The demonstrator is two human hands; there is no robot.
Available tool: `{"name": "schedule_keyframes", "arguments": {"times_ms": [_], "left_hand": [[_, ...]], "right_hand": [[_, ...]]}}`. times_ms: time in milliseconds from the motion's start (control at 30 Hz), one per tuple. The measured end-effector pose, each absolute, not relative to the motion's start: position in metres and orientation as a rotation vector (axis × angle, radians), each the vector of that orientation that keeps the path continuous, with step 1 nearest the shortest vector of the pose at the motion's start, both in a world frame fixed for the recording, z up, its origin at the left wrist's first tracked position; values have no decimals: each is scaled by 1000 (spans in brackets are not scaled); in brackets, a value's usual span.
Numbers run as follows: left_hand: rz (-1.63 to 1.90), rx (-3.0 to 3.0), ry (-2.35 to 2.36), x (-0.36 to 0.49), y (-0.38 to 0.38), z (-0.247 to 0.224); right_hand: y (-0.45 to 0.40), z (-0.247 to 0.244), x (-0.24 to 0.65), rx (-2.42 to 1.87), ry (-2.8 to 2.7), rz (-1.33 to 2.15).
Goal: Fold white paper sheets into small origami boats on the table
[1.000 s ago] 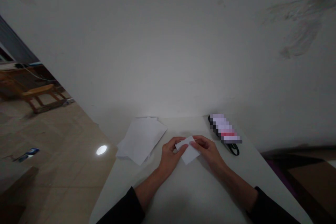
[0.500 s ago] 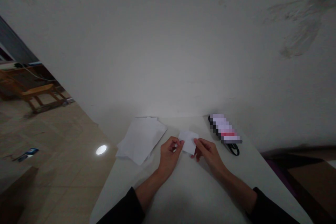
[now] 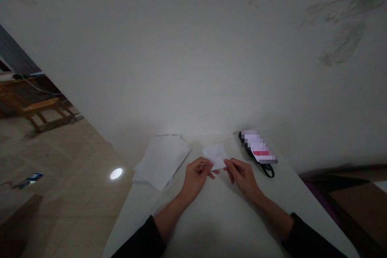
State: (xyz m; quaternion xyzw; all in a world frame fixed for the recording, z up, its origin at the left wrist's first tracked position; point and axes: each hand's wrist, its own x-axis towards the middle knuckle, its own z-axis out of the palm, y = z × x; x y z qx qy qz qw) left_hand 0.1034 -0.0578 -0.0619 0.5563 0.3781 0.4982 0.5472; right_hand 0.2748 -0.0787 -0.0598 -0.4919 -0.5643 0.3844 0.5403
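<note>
A small white piece of paper (image 3: 215, 154) is held between both hands, above the white table (image 3: 211, 209). My left hand (image 3: 197, 174) pinches its lower left corner between thumb and fingers. At the lower right corner, my right hand (image 3: 241, 172) grips it between thumb and forefinger, the other fingers curled. Left of my hands lies a loose stack of larger white paper sheets (image 3: 163, 159). To the right rests a phone (image 3: 258, 147), its screen blurred out, with a black strap (image 3: 270, 172) at its near end.
A pale wall (image 3: 193, 56) rises directly behind the table. Past the table's left edge are the tiled floor (image 3: 87, 201) and a wooden chair (image 3: 45, 107). A brown cardboard-like surface (image 3: 356, 197) sits low at the right.
The small paper has turned in my fingers and now stands slightly farther from me. My left hand's grip has shifted along its lower edge, with fingers showing beneath. The view has moved slightly.
</note>
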Motion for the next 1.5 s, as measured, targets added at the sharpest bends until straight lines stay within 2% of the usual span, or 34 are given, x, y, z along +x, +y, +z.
{"name": "schedule_keyframes", "arguments": {"times_ms": [167, 333, 733, 967, 1100, 1233, 1500], "left_hand": [[1045, 1299, 870, 103, -60, -62], [980, 1568, 943, 98, -60, -61], [901, 1647, 1119, 76, -36, -69], [952, 2215, 1121, 67, -31, -77], [812, 2454, 951, 65, -33, -71], [703, 2579, 954, 65, -35, -66], [627, 2666, 891, 64, -31, -65]], "right_hand": [[-67, -60, 278, -1112, -1209, 1006], [-62, -61, 284, -1026, -1140, 1128], [-48, -83, 297, -928, -1390, 1436], [-47, -90, 299, -1025, -1526, 1230], [-45, -93, 302, -1030, -1615, 1061], [-45, -96, 302, -1003, -1713, 861], [-41, -97, 307, -998, -1906, 688]]}}
